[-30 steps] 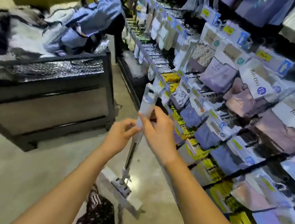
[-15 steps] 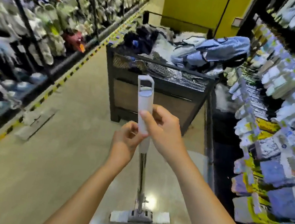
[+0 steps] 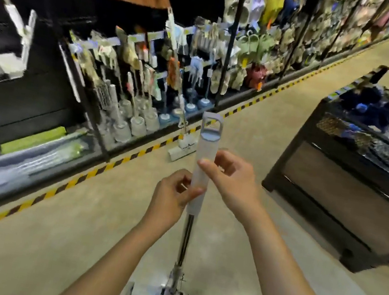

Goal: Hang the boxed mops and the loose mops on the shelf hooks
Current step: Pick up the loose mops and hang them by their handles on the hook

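Loose mop [image 3: 191,213] upright, centre frame, long axis near vertical: flat head down by the floor [image 3: 69,242], hanging loop on top. Right hand [image 3: 231,179] curled around the white grip, thumb across its front; left hand [image 3: 172,199] just below, pinching the grip's lower end. Shelf hooks [image 3: 154,40] well off to the upper left, beyond the striped line; right hand nearer the loop.

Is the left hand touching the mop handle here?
Touching. The head view shows the left hand with its thumb pressed against the white mop handle.
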A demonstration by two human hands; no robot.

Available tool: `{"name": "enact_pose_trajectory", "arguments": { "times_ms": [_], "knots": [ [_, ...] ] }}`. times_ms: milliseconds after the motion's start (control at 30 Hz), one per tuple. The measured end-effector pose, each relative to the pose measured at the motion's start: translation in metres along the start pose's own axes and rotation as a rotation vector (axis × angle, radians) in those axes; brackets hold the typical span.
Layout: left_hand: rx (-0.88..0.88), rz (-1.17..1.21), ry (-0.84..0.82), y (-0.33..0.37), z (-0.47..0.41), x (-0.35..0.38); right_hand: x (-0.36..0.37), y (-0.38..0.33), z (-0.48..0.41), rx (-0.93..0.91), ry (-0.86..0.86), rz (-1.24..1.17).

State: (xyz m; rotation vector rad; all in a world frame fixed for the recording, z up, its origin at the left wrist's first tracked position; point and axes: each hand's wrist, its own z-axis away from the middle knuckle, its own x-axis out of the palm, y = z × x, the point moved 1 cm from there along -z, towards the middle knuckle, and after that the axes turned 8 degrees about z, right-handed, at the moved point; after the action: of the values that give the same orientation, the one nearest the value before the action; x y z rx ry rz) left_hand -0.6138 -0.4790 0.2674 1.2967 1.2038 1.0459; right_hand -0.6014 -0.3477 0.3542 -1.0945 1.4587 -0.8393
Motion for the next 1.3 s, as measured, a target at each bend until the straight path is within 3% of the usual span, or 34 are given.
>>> {"name": "enact_pose_trajectory", "arguments": {
  "times_ms": [400, 700, 933, 1133, 1300],
  "knots": [
    [0.047, -0.116, 0.547, 0.014, 0.061, -0.254, 0.251, -0.089, -0.055, -0.248, -0.456, -0.053],
    [0.018, -0.136, 0.855, 0.01, 0.081, -0.418, 0.425, -0.149, -0.091, -0.374, -0.623, -0.101],
    [-0.014, -0.108, 0.971, 0.0, 0.042, -0.541, 0.55, -0.175, -0.164, -0.361, -0.69, -0.211],
    [-0.005, -0.136, 0.975, 0.007, -0.001, -0.631, 0.627, -0.203, -0.226, -0.304, -0.711, -0.253],
    [0.044, 0.039, 0.99, 0.014, -0.014, -0.679, 0.673, -0.23, -0.25, -0.321, -0.722, -0.254]
  ]
}}
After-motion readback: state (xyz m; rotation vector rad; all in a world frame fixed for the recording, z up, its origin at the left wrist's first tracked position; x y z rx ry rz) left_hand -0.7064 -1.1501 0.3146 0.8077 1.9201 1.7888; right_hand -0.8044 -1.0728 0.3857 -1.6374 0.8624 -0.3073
